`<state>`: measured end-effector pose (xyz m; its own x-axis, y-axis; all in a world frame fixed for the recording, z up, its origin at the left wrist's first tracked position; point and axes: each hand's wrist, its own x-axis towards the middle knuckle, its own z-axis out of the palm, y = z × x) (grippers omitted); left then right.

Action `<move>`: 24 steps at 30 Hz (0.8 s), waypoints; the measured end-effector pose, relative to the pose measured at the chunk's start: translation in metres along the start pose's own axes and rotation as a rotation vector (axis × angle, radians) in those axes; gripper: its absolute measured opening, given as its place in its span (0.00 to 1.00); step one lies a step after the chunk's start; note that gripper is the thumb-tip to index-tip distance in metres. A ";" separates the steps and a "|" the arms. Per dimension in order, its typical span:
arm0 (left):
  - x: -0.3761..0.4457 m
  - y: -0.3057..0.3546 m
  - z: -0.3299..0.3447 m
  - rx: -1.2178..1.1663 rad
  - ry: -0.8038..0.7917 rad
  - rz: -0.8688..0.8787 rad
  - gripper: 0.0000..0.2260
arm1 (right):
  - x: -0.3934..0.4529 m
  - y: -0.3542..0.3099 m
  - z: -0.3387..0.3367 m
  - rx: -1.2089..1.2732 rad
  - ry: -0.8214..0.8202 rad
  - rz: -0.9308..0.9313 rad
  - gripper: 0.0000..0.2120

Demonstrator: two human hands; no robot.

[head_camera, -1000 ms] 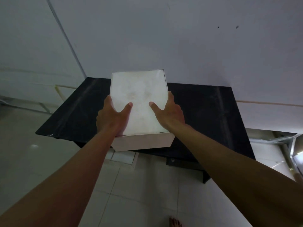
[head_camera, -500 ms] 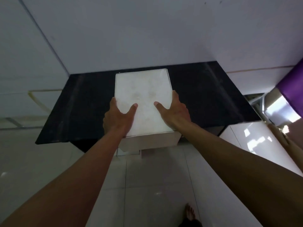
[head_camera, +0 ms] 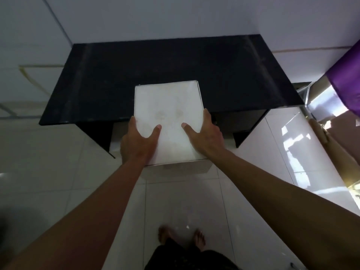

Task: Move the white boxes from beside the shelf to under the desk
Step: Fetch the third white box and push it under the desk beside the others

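Box (head_camera: 169,117): white, held off the floor in both hands, top face toward the camera, in front of the desk's near edge and partly covering it.
Left hand (head_camera: 137,146): clamped on the box's left side; thumb (head_camera: 155,132) lies on the top face, the other fingers wrap over the side.
Right hand (head_camera: 206,136): clamped on the box's right side; thumb on the top face, fingers along the right edge.
Desk (head_camera: 175,61): black top, set against the pale wall; dark side panels stand below it left and right of the box.
Second box (head_camera: 115,139): pale, partly visible under the desk, left of the held box.
Floor (head_camera: 185,201): glossy white tiles in front of the desk.
Feet (head_camera: 181,236): bare, on the tiles, nearer the camera than the desk.
Purple cloth (head_camera: 346,78): right of the desk.
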<state>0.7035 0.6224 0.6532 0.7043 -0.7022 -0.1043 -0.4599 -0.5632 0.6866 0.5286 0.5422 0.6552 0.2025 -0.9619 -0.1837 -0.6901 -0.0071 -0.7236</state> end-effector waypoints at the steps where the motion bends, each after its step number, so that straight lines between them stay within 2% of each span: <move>1: -0.004 -0.008 0.001 -0.002 -0.001 0.007 0.37 | -0.005 0.005 0.005 0.019 -0.005 -0.010 0.40; 5: -0.020 -0.037 0.012 0.025 0.004 -0.016 0.35 | -0.022 0.025 0.029 0.035 -0.015 0.002 0.39; 12: -0.039 -0.102 0.042 0.069 -0.051 -0.147 0.39 | -0.041 0.067 0.089 -0.050 -0.096 0.123 0.42; 19: -0.014 -0.150 0.087 0.131 -0.133 -0.124 0.39 | -0.032 0.110 0.142 -0.023 -0.107 0.216 0.41; 24: 0.011 -0.183 0.145 0.144 -0.177 -0.126 0.39 | -0.001 0.160 0.182 -0.019 -0.111 0.281 0.41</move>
<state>0.7168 0.6546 0.4216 0.6612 -0.6804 -0.3159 -0.4556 -0.6987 0.5516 0.5447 0.5920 0.4187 0.0760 -0.8912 -0.4473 -0.7423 0.2489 -0.6221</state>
